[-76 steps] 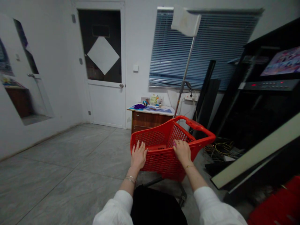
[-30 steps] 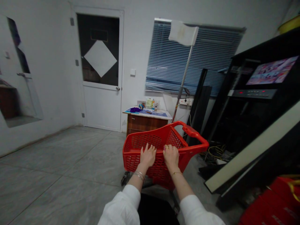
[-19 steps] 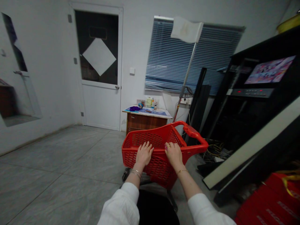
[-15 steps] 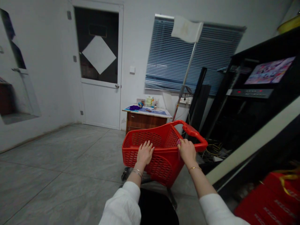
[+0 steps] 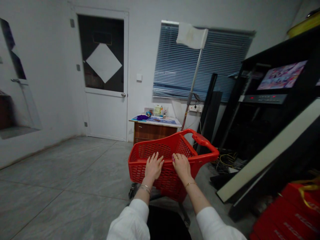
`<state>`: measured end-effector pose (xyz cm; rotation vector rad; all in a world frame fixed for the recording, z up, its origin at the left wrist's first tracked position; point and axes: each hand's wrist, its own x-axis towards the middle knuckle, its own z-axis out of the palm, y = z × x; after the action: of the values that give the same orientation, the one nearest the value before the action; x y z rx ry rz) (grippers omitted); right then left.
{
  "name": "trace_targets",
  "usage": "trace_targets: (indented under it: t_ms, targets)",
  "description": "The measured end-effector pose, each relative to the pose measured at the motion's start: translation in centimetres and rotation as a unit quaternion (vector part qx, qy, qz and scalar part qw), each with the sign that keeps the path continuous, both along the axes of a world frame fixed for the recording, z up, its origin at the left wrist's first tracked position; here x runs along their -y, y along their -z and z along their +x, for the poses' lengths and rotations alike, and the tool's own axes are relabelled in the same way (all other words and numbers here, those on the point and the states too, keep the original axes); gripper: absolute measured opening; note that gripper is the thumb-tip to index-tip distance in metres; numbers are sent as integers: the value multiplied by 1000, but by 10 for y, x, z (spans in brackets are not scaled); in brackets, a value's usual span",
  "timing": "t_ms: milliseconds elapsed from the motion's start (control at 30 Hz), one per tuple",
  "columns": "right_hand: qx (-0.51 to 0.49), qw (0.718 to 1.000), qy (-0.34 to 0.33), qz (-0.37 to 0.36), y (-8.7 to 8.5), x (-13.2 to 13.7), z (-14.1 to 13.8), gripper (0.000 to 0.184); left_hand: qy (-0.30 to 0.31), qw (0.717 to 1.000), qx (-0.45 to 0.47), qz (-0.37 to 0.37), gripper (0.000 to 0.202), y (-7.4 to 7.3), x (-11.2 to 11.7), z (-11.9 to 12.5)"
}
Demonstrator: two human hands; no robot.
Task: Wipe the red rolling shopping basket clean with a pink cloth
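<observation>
A red plastic shopping cart [image 5: 200,160] with a lattice basket stands side-on in front of me, its handle to the right. My left hand [image 5: 153,166] rests on the near rim with its fingers spread and reaching over the edge. Just right of it, my right hand [image 5: 182,165] is closed at the same rim, its fingers curled over a small pink thing [image 5: 173,158]. Only a bit of that pink thing shows, so its kind is unclear. The basket's visible inside holds nothing I can make out.
Behind the cart stands a wooden desk [image 5: 155,131] with bottles and a purple cloth [image 5: 142,117]. A flag pole [image 5: 193,83] leans near the blinds. Right are a black rack [image 5: 270,126], a leaning pale board [image 5: 265,156] and red boxes [image 5: 290,213]. A white door [image 5: 106,115] is back left.
My right hand has slid left along the near rim, from beside the handle end to close by my left hand. My left hand stays on the rim. The view has shifted slightly.
</observation>
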<state>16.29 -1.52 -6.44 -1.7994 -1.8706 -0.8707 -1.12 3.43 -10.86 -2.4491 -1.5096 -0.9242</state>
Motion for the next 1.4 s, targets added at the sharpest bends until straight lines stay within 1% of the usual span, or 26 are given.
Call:
trace_targets:
  t_ms: [67, 167, 233, 267, 300, 367, 500, 567, 633, 667, 700, 767, 867, 933, 1000, 1033, 1067, 1133, 1233, 1300, 1367, 1400]
  targets:
    - [-1, 1000, 29, 4, -15, 6, 30, 28, 4, 1000, 2, -5, 45, -1, -1, -3]
    - [-27, 992, 113, 37, -38, 14, 77, 27, 8, 1000, 5, -12, 45, -1, -1, -2]
    - [-47, 984, 160, 66, -48, 16, 95, 27, 8, 1000, 8, -14, 44, -1, -1, 0]
    - [-51, 981, 173, 78, -49, 16, 97, 27, 7, 1000, 10, -14, 44, 0, -1, 1]
    - [-51, 979, 177, 86, -48, 15, 94, 27, 6, 1000, 13, -14, 44, 0, -1, 3]
    - [-42, 982, 163, 90, -38, 12, 76, 26, 3, 1000, 16, -14, 44, 1, 0, 5]
    - [-13, 994, 78, 74, -3, 0, 12, 24, -1, 1000, 14, -14, 43, 1, 1, 7]
    - [-11, 997, 36, 62, 9, -5, -14, 24, -2, 1000, 11, -16, 43, 0, 2, 5]
    - [-11, 999, 8, 45, 13, -7, -26, 25, -2, 1000, 10, -15, 44, -1, 2, 3]
    - [-8, 999, 1, 35, 12, -7, -26, 26, -1, 1000, 10, -14, 44, -2, 2, 1]
    - [-3, 1000, 0, 25, 8, -5, -21, 26, -1, 1000, 10, -14, 44, -2, 2, -1]
    - [3, 1000, 18, 21, -3, 0, -1, 26, 1, 1000, 10, -16, 45, -3, 2, -5]
    - [-25, 994, 90, 55, -26, 11, 46, 27, 7, 1000, 13, -20, 45, -3, 2, -7]
    - [-65, 983, 144, 88, -38, 15, 74, 30, 10, 1000, 19, -21, 44, -3, 3, -6]
    - [-98, 972, 182, 115, -43, 16, 87, 32, 9, 999, 23, -24, 44, -3, 4, -4]
    - [-105, 969, 189, 122, -43, 16, 87, 33, 6, 999, 26, -25, 43, -3, 5, -3]
    - [-103, 969, 188, 125, -40, 15, 83, 33, 3, 999, 27, -24, 43, -3, 5, -2]
    - [-81, 976, 164, 119, -31, 13, 62, 32, 0, 999, 28, -21, 44, -3, 6, -1]
    - [-37, 991, 95, 88, -10, 8, 17, 28, -3, 1000, 24, -18, 45, -3, 7, -2]
    - [-22, 997, 46, 66, 0, 6, -9, 27, -3, 1000, 21, -16, 45, -3, 7, -3]
    - [-20, 999, 15, 46, 4, 4, -23, 27, -1, 1000, 18, -16, 45, -3, 5, -5]
    - [-19, 999, 7, 34, 4, 4, -24, 27, 0, 1000, 16, -17, 45, -3, 5, -6]
